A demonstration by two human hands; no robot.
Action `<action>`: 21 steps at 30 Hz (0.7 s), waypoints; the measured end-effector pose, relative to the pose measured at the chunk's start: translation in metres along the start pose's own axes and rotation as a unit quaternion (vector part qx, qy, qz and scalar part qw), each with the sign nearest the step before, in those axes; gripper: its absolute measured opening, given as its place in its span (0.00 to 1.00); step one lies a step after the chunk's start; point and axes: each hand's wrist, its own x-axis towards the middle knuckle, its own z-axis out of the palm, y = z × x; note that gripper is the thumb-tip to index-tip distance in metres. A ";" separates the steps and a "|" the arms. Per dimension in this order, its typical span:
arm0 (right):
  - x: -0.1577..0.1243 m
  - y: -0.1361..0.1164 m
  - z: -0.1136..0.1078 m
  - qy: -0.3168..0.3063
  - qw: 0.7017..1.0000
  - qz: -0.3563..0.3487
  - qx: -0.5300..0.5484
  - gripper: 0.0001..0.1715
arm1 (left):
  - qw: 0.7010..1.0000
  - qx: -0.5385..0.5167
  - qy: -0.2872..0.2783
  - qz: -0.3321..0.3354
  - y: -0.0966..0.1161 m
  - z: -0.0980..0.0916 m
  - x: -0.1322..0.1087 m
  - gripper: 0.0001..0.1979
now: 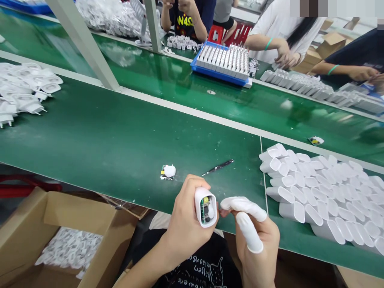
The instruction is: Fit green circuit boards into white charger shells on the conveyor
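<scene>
My left hand (pixel 184 218) is wrapped round a white charger shell (pixel 205 206), open end up, with a small circuit board visible inside it. My right hand (pixel 255 234) wears white finger cots on thumb and forefinger; the forefinger tip points at the shell's opening and nearly touches it. That hand holds nothing I can see. On the green table (pixel 120 136) just beyond my hands lie a loose circuit board with a white cap (pixel 168 172) and a thin dark pair of tweezers (pixel 217 167).
A heap of empty white shells (pixel 324 192) lies at my right. More white parts (pixel 24 90) are piled at far left. A cardboard box (pixel 60 240) of white pieces stands below the table's edge. Across the belt, other people work beside a blue tray (pixel 223 62).
</scene>
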 end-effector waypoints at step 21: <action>0.017 -0.009 0.007 0.023 0.994 0.001 -0.108 0.04 | 0.995 -0.005 -0.097 0.017 0.001 0.010 -0.011 0.19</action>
